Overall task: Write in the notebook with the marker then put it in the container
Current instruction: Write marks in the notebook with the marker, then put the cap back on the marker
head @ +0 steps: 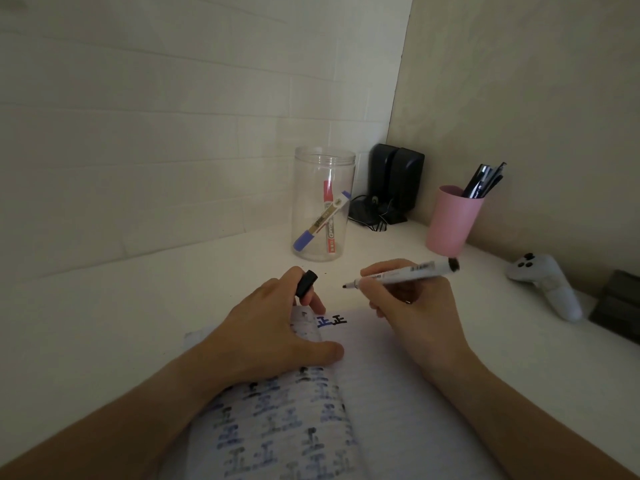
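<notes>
An open notebook [391,393] lies on the white desk, its left page full of blue and black characters, its right page bearing two characters at the top. My left hand [273,334] presses on the left page and pinches the black marker cap [307,283] between its fingers. My right hand [412,303] holds the uncapped white marker [403,273] above the page's top edge, tip pointing left, off the paper. A clear plastic jar [323,204] stands behind, holding a blue marker and a red one.
A pink cup [452,220] of pens stands at the right. Black speakers [394,181] with cables sit in the corner. A white game controller [547,284] and a dark box [618,304] lie at the far right. Walls close the desk at back and right.
</notes>
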Motion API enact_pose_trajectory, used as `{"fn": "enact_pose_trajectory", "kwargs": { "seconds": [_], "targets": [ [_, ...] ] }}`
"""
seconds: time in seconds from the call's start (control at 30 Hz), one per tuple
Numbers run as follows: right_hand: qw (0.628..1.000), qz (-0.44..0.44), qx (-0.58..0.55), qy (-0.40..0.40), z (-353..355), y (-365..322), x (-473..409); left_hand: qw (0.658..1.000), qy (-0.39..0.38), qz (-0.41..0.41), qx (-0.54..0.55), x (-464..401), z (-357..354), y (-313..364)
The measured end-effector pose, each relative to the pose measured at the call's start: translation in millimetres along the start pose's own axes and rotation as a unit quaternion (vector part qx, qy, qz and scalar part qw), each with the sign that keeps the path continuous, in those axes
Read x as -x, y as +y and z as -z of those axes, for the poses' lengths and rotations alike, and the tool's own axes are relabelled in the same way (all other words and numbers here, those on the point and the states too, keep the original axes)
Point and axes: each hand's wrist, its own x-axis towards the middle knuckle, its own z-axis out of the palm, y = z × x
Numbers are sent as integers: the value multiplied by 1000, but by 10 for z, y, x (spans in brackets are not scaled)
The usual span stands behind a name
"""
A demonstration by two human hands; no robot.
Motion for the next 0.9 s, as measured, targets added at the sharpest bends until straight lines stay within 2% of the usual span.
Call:
{"fn": "enact_pose_trajectory", "kwargs": {
  "seconds": [0.13,0.23,0.3,0.4,0.57,0.9],
  "targets": [
    [998,29,-43,-37,6,-11,-12,999,24,-19,-13,28,-10,24],
    [986,-14,-155,-52,9,-72,-7,996,74,-40,27,132,-1,14],
    [980,-37,-187,-54,20,-56,-21,991,120,-45,45,170,8,-20],
    [974,-48,-219,-36,61,-50,-34,985,153,-61,-47,124,64,-31],
    [969,-38,-242,-33,75,-50,-44,980,161,-54,-100,40,84,-93],
    [977,-18,-198,-78,33,-71,1,976,175,-97,-89,-8,74,-149]
  ]
}}
